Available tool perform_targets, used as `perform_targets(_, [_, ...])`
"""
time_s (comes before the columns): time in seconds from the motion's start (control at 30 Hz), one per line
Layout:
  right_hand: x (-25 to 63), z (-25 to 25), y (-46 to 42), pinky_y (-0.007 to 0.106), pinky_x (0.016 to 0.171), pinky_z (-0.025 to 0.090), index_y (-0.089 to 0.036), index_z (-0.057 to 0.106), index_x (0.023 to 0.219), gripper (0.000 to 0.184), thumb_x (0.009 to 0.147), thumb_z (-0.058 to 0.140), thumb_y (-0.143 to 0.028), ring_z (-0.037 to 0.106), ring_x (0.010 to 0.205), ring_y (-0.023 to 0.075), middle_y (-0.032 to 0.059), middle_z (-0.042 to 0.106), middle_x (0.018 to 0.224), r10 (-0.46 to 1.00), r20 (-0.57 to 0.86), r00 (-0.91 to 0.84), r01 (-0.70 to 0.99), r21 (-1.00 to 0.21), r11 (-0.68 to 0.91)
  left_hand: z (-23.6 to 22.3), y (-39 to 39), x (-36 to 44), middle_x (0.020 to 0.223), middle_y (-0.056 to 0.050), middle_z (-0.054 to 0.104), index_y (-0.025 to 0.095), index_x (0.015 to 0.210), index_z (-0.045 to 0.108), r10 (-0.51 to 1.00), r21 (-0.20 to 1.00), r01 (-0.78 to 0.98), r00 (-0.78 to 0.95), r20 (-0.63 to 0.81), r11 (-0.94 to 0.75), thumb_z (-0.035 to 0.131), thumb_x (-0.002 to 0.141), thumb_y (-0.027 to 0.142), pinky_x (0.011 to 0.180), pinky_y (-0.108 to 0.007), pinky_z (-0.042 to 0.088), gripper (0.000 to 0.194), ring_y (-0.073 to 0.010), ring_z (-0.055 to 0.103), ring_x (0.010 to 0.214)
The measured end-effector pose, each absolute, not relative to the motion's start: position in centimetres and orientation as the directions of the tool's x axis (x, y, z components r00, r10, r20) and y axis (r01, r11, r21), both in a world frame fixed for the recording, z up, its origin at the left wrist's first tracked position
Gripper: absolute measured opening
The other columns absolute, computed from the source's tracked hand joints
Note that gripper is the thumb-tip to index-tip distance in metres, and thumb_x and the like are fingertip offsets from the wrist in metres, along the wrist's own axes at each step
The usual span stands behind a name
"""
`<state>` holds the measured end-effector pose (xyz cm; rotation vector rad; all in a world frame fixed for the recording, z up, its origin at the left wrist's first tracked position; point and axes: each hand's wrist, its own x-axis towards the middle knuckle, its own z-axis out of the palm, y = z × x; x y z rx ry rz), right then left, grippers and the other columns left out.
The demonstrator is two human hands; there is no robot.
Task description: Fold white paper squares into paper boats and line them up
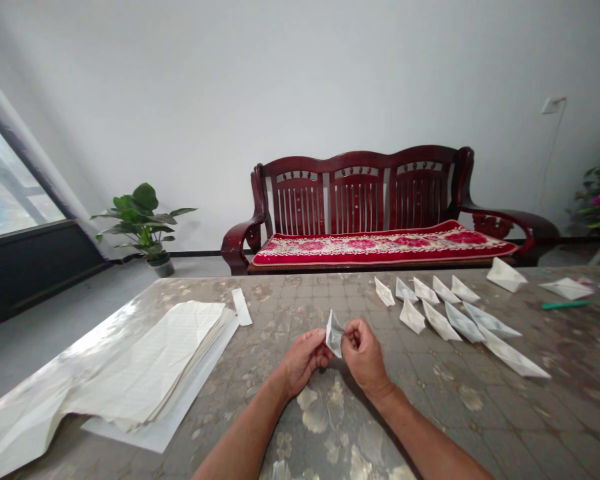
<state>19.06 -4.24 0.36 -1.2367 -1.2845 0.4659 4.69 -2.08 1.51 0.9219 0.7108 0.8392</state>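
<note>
A small folded paper boat (333, 333) is held up above the table between my two hands. My left hand (306, 359) pinches its left side, thumb on top. My right hand (364, 352) is closed with its fingertips at the boat's right edge; part of the paper there is hidden behind the fingers. To the right, several finished paper boats (439, 323) sit in two slanting rows on the table. A stack of lined paper sheets (155, 360) lies to the left, its top sheets creased and curling over the near left edge.
The table (260, 427) has a patterned cover. A narrow paper strip (241, 307) lies by the stack. At the far right are a larger paper boat (506, 275), another boat (567, 288) and a green pen (565, 305). Behind stands a wooden bench (360, 160).
</note>
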Motion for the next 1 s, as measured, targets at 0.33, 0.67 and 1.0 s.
perform_targets(0.33, [19.6, 1.6, -5.6, 0.025, 0.069, 0.047, -0.02, 0.062, 0.091, 0.018, 0.09, 0.046, -0.028, 0.059, 0.077, 0.0155, 0.0038, 0.063, 0.086, 0.84, 0.538, 0.069, 0.408, -0.784, 0.469, 0.8, -2.1, 4.7, 0.072, 0.001, 0.057, 0.015, 0.082, 0.065, 0.88, 0.841, -0.404, 0.446, -0.163, 0.36, 0.082, 0.067, 0.047, 0.058, -0.015, 0.04, 0.039, -0.0068, 0.05, 0.064])
perform_targets(0.67, [20.0, 1.7, -5.6, 0.025, 0.068, 0.049, -0.021, 0.063, 0.099, 0.019, 0.086, 0.055, -0.032, 0.058, 0.086, 0.0171, 0.0068, 0.06, 0.103, 0.81, 0.586, 0.033, 0.472, -0.723, 0.504, 0.6, -2.1, 4.9, 0.077, -0.001, 0.061, 0.015, 0.085, 0.066, 0.893, 0.849, -0.408, 0.426, -0.148, 0.335, 0.082, 0.065, 0.049, 0.062, -0.018, 0.043, 0.043, -0.0084, 0.053, 0.067])
perform_targets(1.0, [19.8, 1.4, -5.3, 0.026, 0.076, 0.049, -0.022, 0.064, 0.092, 0.021, 0.094, 0.045, -0.029, 0.061, 0.086, 0.0169, 0.0055, 0.065, 0.092, 0.798, 0.597, 0.076, 0.525, -0.705, 0.477, 0.7, -2.1, 4.9, 0.072, 0.0, 0.06, 0.014, 0.082, 0.064, 0.885, 0.849, -0.384, 0.427, -0.186, 0.363, 0.085, 0.06, 0.049, 0.061, -0.017, 0.043, 0.047, -0.0078, 0.055, 0.065])
